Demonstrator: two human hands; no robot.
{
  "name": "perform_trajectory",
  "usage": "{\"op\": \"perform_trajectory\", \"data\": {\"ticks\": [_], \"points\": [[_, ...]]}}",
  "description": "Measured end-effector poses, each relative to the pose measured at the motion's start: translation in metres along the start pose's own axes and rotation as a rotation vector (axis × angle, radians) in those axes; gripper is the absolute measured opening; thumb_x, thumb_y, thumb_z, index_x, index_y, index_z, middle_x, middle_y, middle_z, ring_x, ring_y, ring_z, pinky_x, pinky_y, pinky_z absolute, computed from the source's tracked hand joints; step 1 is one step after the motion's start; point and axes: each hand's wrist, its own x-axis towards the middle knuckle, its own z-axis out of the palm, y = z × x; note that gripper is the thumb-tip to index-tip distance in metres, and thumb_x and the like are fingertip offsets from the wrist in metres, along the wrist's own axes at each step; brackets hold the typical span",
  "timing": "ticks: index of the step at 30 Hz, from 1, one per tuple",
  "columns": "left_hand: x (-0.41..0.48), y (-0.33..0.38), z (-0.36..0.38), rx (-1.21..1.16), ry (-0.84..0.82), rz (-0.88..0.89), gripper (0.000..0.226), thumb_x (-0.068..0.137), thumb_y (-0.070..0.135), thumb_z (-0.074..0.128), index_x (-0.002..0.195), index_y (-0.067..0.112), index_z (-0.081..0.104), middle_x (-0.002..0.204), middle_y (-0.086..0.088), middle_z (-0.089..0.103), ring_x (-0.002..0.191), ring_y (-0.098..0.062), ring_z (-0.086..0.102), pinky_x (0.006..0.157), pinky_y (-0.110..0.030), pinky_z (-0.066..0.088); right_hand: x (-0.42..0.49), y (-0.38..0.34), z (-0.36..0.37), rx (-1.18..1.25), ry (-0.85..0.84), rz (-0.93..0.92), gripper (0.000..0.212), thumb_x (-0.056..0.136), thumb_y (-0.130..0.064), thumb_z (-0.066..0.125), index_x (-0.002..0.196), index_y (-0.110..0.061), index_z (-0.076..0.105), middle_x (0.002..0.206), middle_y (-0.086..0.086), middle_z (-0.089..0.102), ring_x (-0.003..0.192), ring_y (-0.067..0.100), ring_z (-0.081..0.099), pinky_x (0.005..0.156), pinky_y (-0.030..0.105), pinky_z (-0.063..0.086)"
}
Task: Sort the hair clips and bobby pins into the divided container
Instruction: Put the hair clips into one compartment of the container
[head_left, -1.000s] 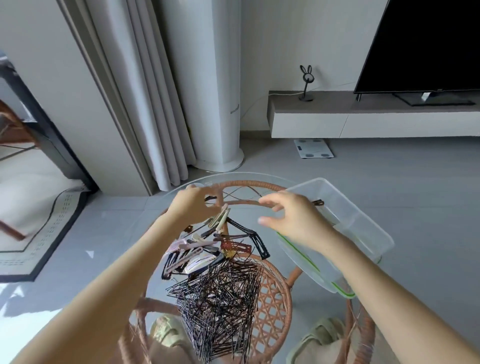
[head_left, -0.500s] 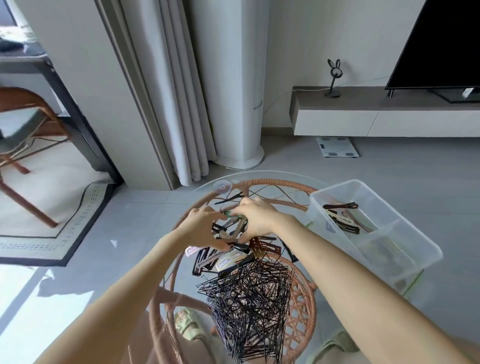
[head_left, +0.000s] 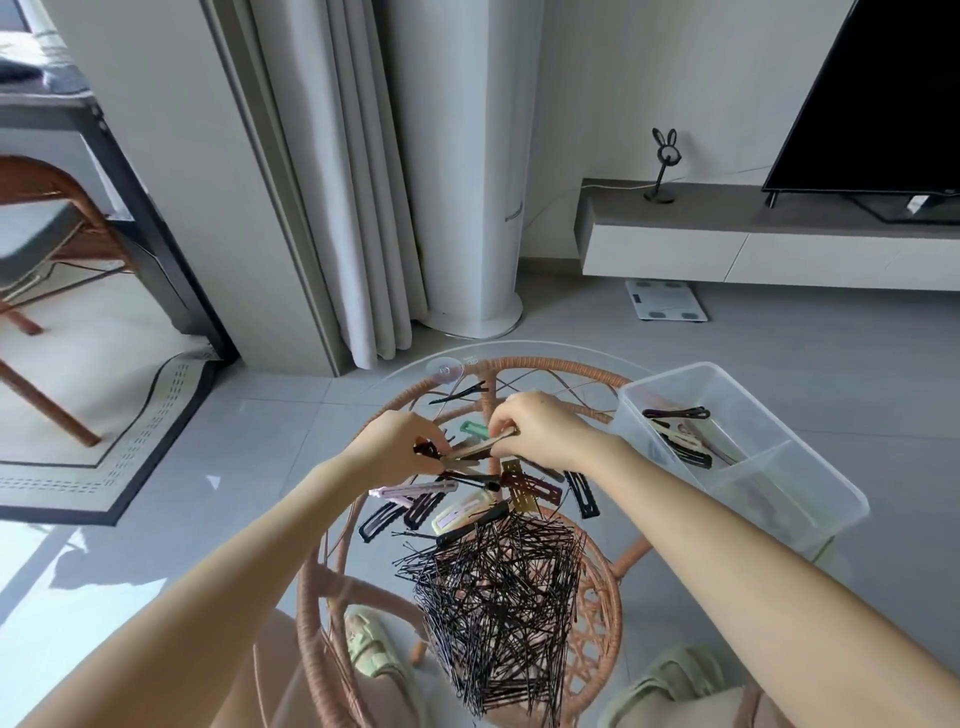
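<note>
A heap of black bobby pins (head_left: 493, 597) lies on the round glass table (head_left: 415, 374), with several coloured hair clips (head_left: 467, 512) spread just beyond it. My left hand (head_left: 400, 447) and my right hand (head_left: 540, 434) meet over the clips, both pinching a long tan clip (head_left: 480, 448) between them. A dark clip also shows under my left fingers. A lone black clip (head_left: 460, 393) rests farther back. The clear divided container (head_left: 810, 467) stands at the table's right edge with a few clips in its far compartment.
The glass top sits on a rattan frame (head_left: 540, 364). Feet in pale green slippers (head_left: 371, 649) show through the glass. A curtain (head_left: 332, 182) and white column stand behind; a TV console (head_left: 753, 239) at the right; a chair (head_left: 47, 291) and rug at the left.
My right hand has come back from the container to the clip pile and joined my left hand on a tan clip. The view has shifted left and closer.
</note>
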Motion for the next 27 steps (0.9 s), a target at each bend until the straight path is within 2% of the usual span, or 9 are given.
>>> {"op": "perform_trajectory", "data": {"ticks": [2,5,9,12,14,17,19,23,27], "points": [[-0.004,0.001,0.001,-0.004,0.054,-0.004,0.015,0.078,0.025,0.070,0.092,0.022,0.073,0.103,0.002,0.071,0.089,-0.016,0.062,0.077,-0.027,0.050,-0.004,-0.005,-0.008,0.018,0.040,-0.003,0.021,0.077,-0.025,0.068,0.095,-0.014,0.068,0.098,0.004,0.063,0.088,0.018,0.056,0.075,0.029,0.043],[-0.006,0.001,-0.002,-0.010,0.122,0.003,0.014,0.079,0.022,0.070,0.091,0.018,0.074,0.116,0.003,0.067,0.095,-0.015,0.061,0.072,-0.021,0.044,-0.012,-0.011,-0.027,0.049,0.121,-0.024,0.017,0.075,-0.023,0.070,0.089,-0.013,0.070,0.088,0.001,0.059,0.082,0.019,0.055,0.071,0.030,0.042],[-0.012,0.007,-0.018,-0.055,0.259,-0.028,0.013,0.079,0.020,0.069,0.091,0.020,0.075,0.087,-0.001,0.074,0.071,-0.017,0.061,0.071,-0.028,0.052,-0.030,-0.009,-0.072,0.054,0.296,-0.022,0.013,0.073,-0.018,0.072,0.085,-0.012,0.070,0.084,0.002,0.060,0.077,0.017,0.054,0.068,0.028,0.039],[-0.014,0.016,-0.034,-0.105,0.323,-0.018,0.015,0.078,0.018,0.069,0.092,0.018,0.075,0.079,0.004,0.067,0.066,-0.012,0.056,0.059,-0.013,0.043,-0.051,0.013,-0.106,0.036,0.385,0.052,0.010,0.071,-0.017,0.075,0.079,-0.014,0.070,0.076,-0.003,0.059,0.073,0.016,0.055,0.068,0.027,0.039],[-0.013,0.026,-0.041,-0.139,0.344,0.011,0.015,0.078,0.017,0.070,0.092,0.017,0.075,0.077,0.004,0.067,0.060,-0.005,0.054,0.054,-0.002,0.036,-0.066,0.036,-0.123,-0.051,0.360,0.148,0.009,0.070,-0.017,0.075,0.076,-0.014,0.070,0.073,-0.002,0.061,0.070,0.015,0.054,0.066,0.027,0.038],[-0.007,0.052,-0.046,-0.181,0.330,0.086,0.016,0.078,0.017,0.070,0.092,0.017,0.075,0.072,0.006,0.064,0.055,0.002,0.050,0.050,-0.003,0.040,-0.079,0.067,-0.133,-0.212,0.176,0.307,0.009,0.071,-0.017,0.074,0.076,-0.012,0.070,0.076,0.002,0.064,0.072,0.016,0.058,0.066,0.027,0.042],[0.001,0.073,-0.045,-0.203,0.316,0.137,0.015,0.079,0.017,0.068,0.093,0.018,0.075,0.071,0.003,0.065,0.052,0.000,0.048,0.050,-0.003,0.039,-0.074,0.077,-0.124,-0.256,0.075,0.327,0.008,0.072,-0.017,0.073,0.076,-0.011,0.069,0.078,0.002,0.064,0.078,0.020,0.061,0.068,0.027,0.044],[0.029,0.124,-0.032,-0.310,0.331,0.182,0.014,0.080,0.018,0.067,0.092,0.017,0.074,0.068,0.002,0.065,0.048,0.000,0.049,0.045,-0.004,0.038,-0.064,0.085,-0.103,-0.169,0.037,0.287,0.010,0.073,-0.018,0.070,0.080,-0.011,0.070,0.079,0.001,0.063,0.083,0.021,0.060,0.069,0.029,0.044],[0.056,0.170,-0.010,-0.478,0.329,0.144,0.014,0.080,0.018,0.067,0.093,0.015,0.071,0.074,-0.005,0.073,0.042,0.002,0.051,0.037,-0.004,0.035,-0.066,0.097,-0.100,-0.041,0.065,0.334,0.019,0.083,-0.019,0.056,0.091,-0.009,0.069,0.099,0.008,0.069,0.094,0.024,0.060,0.084,0.034,0.047]]}}
